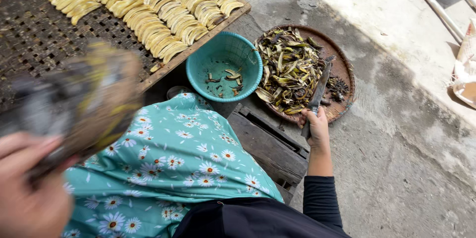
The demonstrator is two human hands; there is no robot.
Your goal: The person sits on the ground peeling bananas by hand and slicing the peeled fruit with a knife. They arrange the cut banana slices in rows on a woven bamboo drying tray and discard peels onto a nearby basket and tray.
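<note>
Down at 3 o'clock of the floral lap, a knife (316,100) is held in the right hand (316,129), the grip closed around its handle and the blade pointing up toward 12 o'clock. The blade lies over the rim of a round brown tray (347,76), which is heaped with dark, curled peels (287,69). Just beside the tray, at its 9 o'clock, a teal basket (224,66) is set on the ground, with only a few peel scraps seen in its bottom.

At 8 o'clock of the view, very close to the camera, the left hand (27,188) is seen blurred; its grip is wrapped around a dark, yellow-mottled object (84,99), whose kind cannot be told through the blur.

At 11 o'clock a woven drying rack (44,34) with a wooden frame is laid out, and rows of pale yellow peeled bananas (148,7) are lined up across its upper half, the lower part of the mesh being bare. A teal skirt (168,168) printed with white daisies is spread across the lower middle. Under the right forearm a dark wooden crate (270,146) is seen, standing on the grey concrete floor (406,158).
</note>
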